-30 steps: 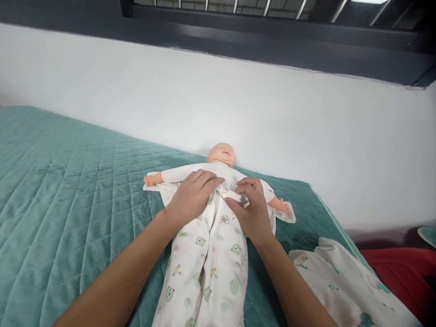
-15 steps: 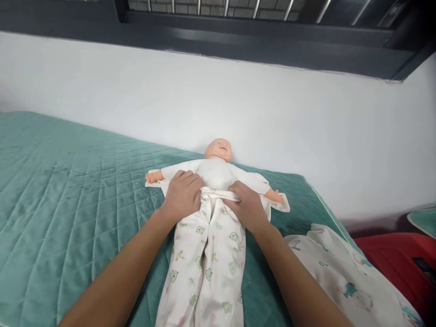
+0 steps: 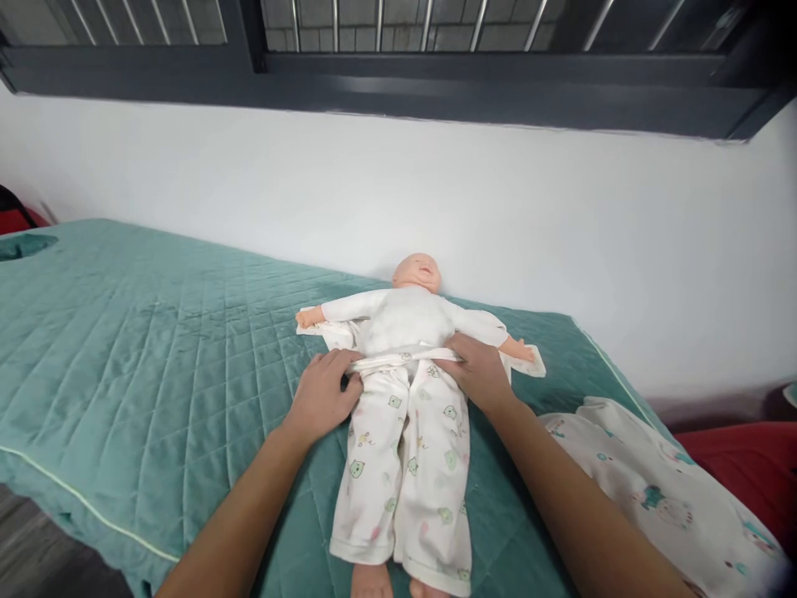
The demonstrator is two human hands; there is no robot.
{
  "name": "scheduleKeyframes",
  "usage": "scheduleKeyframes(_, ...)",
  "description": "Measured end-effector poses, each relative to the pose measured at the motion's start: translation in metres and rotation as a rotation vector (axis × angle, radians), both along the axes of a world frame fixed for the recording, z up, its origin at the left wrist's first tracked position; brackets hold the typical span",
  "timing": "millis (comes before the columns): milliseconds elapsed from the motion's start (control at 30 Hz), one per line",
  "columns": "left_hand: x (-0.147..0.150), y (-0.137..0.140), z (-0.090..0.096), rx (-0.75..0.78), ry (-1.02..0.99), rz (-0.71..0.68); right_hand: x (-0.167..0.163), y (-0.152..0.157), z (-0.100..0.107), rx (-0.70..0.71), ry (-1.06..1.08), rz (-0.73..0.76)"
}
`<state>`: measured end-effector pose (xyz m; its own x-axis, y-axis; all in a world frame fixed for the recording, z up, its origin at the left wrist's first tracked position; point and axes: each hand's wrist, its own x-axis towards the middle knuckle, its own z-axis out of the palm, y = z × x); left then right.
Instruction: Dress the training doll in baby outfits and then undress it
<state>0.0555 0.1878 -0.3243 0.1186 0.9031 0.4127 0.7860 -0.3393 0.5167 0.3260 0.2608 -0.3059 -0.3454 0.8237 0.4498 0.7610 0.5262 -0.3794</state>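
Observation:
A baby doll [image 3: 418, 272] lies on its back with both arms spread, its head close to the wall. It wears a white top [image 3: 408, 320] and white trousers [image 3: 429, 465] printed with small green animals. Its bare feet stick out below the cuffs. My left hand [image 3: 325, 390] is closed on one side of the trousers' waistband, thumb and fingers pinching the edge. On the other side my right hand [image 3: 478, 370] grips the waistband too, its fingertips partly hidden by the cloth. Between my hands the band is stretched across the doll's belly.
Under the doll is a green quilted bed cover [image 3: 187, 349]. A white printed cloth [image 3: 660, 498] lies to the right, beside a red object [image 3: 747, 465]. Behind the bed rise a white wall [image 3: 280, 183] and a dark barred window frame [image 3: 436, 87].
My left hand has shifted outward, pulling the waistband wider at that side. The view has moved, and the trouser cuffs and the doll's feet now show.

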Motion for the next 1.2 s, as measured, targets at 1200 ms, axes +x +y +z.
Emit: scheduleKeyframes(1200,0.025,0.002,-0.005,-0.168,-0.152,0.134,0.000,-0.066,-0.009,-0.350,0.467,-0.051)
